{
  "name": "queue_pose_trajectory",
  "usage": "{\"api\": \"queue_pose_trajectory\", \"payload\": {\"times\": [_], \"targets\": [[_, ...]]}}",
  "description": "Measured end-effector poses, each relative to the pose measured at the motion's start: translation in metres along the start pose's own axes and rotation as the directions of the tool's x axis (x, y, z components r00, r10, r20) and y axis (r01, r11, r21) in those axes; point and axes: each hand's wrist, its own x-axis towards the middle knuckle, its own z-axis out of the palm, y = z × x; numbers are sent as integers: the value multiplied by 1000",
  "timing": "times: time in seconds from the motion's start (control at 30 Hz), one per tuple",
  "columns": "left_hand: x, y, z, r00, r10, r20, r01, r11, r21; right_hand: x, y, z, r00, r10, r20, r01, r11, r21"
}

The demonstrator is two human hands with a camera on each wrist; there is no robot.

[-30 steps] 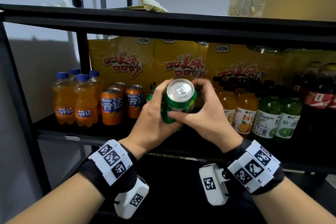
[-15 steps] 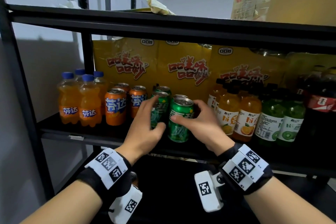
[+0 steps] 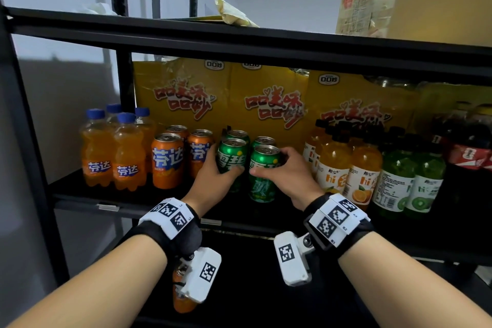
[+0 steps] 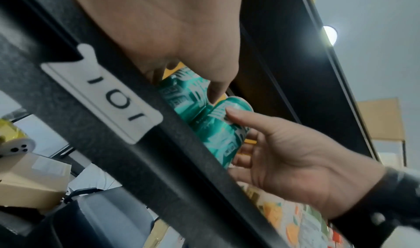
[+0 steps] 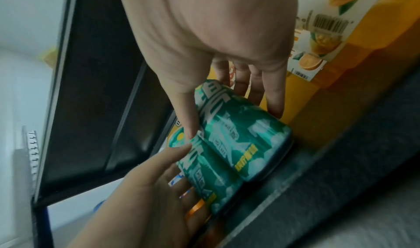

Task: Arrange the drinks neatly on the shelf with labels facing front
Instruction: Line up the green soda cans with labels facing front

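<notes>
Two front green cans gripped on shelf [image 3: 80, 196], btwn orange cans [image 3: 167, 160] and juice bottles [image 3: 360, 176]. L hand [image 3: 213, 177] curled round left can [image 3: 231, 157]; R hand [image 3: 286, 173] curled round right can [image 3: 262, 168], labels fwd. Cans judged stiff, smooth, prob. slippery; best held mid-body and twisted upright.

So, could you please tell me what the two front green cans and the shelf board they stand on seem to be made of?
The two front green cans, left and right, look like thin aluminium: bright silvery tops with pull tabs and glossy printed sides. The black shelf board looks like matt, speckled coated metal or laminate; its grainy, dull surface shows in the right wrist view, but which of these it is stays unclear.
</notes>
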Motion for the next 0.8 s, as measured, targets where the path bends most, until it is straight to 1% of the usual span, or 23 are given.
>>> {"api": "queue_pose_trajectory", "payload": {"times": [0.1,0.27,0.33,0.37,0.47,0.57,0.7,0.8], "targets": [[5,3,0,999,-46,18,47,993,-107,8,-1,4,1000,13,-8,-13,1000,-17],[10,7,0,996,-78,50,85,981,-172,10,5,11,999,9,-31,-10,1000,-24],[10,8,0,994,-80,71,91,982,-163,9,5,12,999,14,-29,-13,999,38],[10,8,0,993,-78,83,91,983,-160,9,2,13,999,44,-16,-42,996,84],[12,7,3,994,-65,83,78,982,-172,13,-7,16,981,188,40,-193,962,194],[15,6,5,998,-22,57,29,990,-137,23,-9,24,960,260,100,-278,917,287],[19,4,4,998,-49,49,57,984,-168,34,-3,32,953,287,100,-303,880,366],[20,0,3,998,-52,38,59,980,-190,38,1,35,962,264,74,-272,889,368]]}}
